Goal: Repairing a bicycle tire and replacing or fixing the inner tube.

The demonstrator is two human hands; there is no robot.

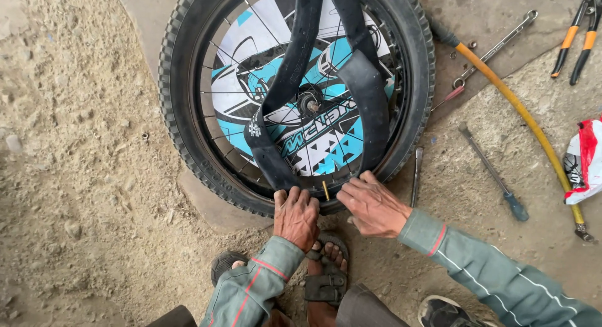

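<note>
Nearest, the left hand (296, 216) presses down on the bicycle tyre (188, 145) at its near edge, fingers curled over the rubber. Just right, the right hand (371, 206) pinches the black inner tube (370, 107) beside the brass valve (325, 189). The tube looks limp, light and stretchy, best gripped near the valve. Farther right lie a screwdriver (495, 176) and a yellow hose (520, 114).

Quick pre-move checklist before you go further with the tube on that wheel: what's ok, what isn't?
1. Left hand on the tyre near edge: ok.
2. Right hand on the inner tube by the rim: ok.
3. Brass valve stem upright between both hands: ok.
4. Tube seated in tyre: not ok, most loops loose over the spokes.
5. Screwdriver lying within reach at right: ok.
6. Tube twisted: cannot tell.
</note>
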